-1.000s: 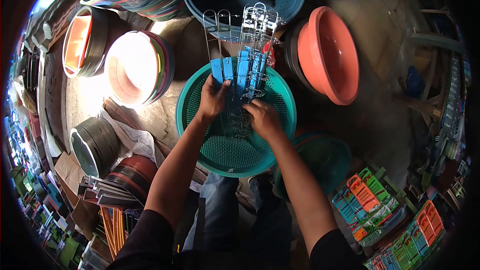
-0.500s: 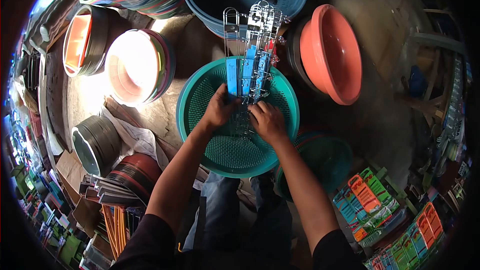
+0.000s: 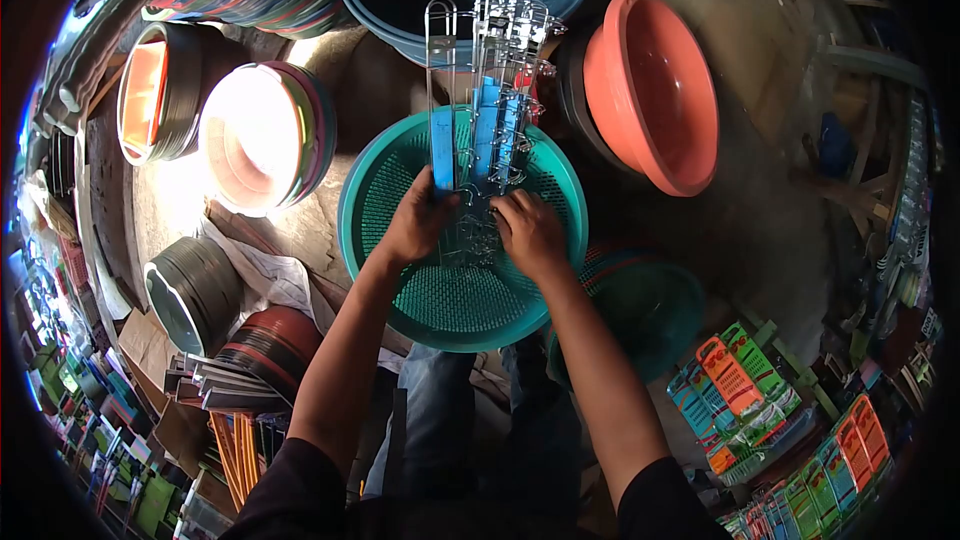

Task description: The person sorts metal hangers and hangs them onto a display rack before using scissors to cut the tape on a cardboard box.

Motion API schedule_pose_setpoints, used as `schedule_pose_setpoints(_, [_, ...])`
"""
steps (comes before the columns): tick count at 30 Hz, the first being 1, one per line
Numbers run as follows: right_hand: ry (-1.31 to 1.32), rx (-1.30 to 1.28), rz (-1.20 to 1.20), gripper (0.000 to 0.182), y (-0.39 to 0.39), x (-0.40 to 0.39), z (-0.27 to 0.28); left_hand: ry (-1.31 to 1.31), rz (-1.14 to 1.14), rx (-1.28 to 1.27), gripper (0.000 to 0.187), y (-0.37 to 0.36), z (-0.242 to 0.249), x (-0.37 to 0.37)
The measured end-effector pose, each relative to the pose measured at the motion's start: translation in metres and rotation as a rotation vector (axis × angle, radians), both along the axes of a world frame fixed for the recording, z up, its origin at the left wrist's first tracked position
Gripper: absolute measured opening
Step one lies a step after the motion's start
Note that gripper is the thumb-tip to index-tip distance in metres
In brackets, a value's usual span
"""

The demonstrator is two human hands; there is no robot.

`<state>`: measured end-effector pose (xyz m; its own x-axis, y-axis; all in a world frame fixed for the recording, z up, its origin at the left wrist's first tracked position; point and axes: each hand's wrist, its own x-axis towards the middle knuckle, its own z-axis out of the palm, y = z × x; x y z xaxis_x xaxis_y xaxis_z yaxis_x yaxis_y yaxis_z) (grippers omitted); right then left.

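Observation:
A bundle of wire racks [image 3: 508,30] with blue labels stands over a green perforated basket [image 3: 460,325]. My left hand [image 3: 415,218] is closed on one wire rack with a blue label [image 3: 442,148], held a little to the left of the others. My right hand [image 3: 530,230] has its fingers bent round the lower part of the remaining racks, near their blue labels [image 3: 487,130]. The wire ends hang down inside the basket between my two hands.
Blue basins [image 3: 400,38] stand behind the basket, coral basins [image 3: 655,95] at the right. Bright pale basins [image 3: 250,135] and grey pots [image 3: 190,290] lie left. Packaged green and orange goods [image 3: 735,380] are at the lower right.
The rack in my left hand has separated leftward from the bundle, leaving a wider gap. The basket and both hands appear slightly further left in view.

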<state>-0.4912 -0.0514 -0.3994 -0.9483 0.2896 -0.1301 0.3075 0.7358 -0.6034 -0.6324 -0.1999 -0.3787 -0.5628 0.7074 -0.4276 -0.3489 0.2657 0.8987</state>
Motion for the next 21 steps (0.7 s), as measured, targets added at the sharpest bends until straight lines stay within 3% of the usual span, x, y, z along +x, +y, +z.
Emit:
schedule_pose_setpoints(11, [-0.032,-0.066,-0.019,0.027,-0.002,0.002,-0.001,0.227,-0.031,-0.113,0.027,-0.019,-0.023,-0.020])
schedule_pose_setpoints(13, [-0.044,-0.069,-0.030,0.028,-0.005,0.001,0.008,0.078,0.060,0.004,0.033,-0.009,0.005,-0.024])
schedule_pose_setpoints(14, [0.025,-0.045,-0.110,0.027,-0.009,0.000,0.017,-0.025,0.100,0.008,0.022,-0.002,0.025,-0.022])
schedule_pose_setpoints(16, [0.109,-0.013,-0.190,0.026,-0.016,-0.001,0.031,-0.127,0.096,0.029,0.026,0.007,0.050,-0.017])
schedule_pose_setpoints(17, [0.156,-0.218,-0.286,0.026,-0.019,0.000,0.038,-0.239,0.091,0.047,0.030,0.010,0.059,-0.014])
schedule_pose_setpoints(18, [0.204,-0.421,-0.378,0.029,-0.019,0.002,0.047,-0.181,0.001,0.044,0.036,0.011,0.068,-0.011])
schedule_pose_setpoints(19, [0.218,-0.406,-0.379,0.029,-0.017,0.005,0.060,-0.217,-0.050,0.032,0.038,0.013,0.076,-0.005])
schedule_pose_setpoints(21, [0.228,-1.678,-0.774,0.042,-0.010,0.014,0.089,-0.241,-0.095,0.137,0.040,0.025,0.098,0.014])
